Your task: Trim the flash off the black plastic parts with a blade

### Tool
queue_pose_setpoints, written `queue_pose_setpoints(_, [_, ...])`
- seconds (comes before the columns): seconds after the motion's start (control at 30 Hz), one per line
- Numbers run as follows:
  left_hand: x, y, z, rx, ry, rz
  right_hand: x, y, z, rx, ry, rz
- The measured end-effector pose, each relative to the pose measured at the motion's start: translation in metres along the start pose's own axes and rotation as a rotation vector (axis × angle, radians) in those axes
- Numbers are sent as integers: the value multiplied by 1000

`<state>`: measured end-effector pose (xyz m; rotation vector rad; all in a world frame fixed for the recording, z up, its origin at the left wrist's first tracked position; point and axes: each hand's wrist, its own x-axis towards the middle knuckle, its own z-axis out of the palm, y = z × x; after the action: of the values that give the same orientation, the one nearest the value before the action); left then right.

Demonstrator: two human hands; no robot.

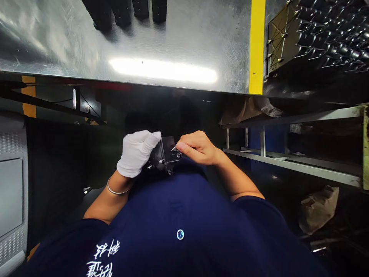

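My left hand (138, 152), in a white glove, is closed around the left side of a small black box-like part (168, 147). The part has thin metal rods and small round fittings along its lower edge, and I hold it close to my body, below the bench edge. My bare right hand (198, 148) is closed in a pinch at the part's right side. Between its thumb and fingertip a thin metal piece (173, 148) sticks out, lying against the part. The fingers of the gloved hand cover much of the part's left side.
Ahead lies a metal bench (184, 42) with several black blocks (123, 13) at its far side. A yellow strip (257, 46) runs near a rack of dark metal parts (331, 38). Right of me are a pale metal frame (302, 169) and a brown bag (318, 209).
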<state>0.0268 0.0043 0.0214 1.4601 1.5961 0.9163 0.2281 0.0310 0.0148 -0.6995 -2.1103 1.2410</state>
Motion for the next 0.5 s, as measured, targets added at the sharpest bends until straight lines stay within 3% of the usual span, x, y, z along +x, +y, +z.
queue_pose_setpoints(0.07, [0,-1,0,-23,-11,-7,-1,-1,-4,164,-79,47])
queue_pose_setpoints(0.13, [1,-2,1,-40,17,-10,-2,-2,-6,256,-40,44])
queue_pose_setpoints(0.27, [5,-4,0,-28,94,-56,0,-2,-3,22,160,-46])
queue_pose_setpoints(0.5, [4,-4,2,-43,68,-68,1,0,2,-155,232,-136])
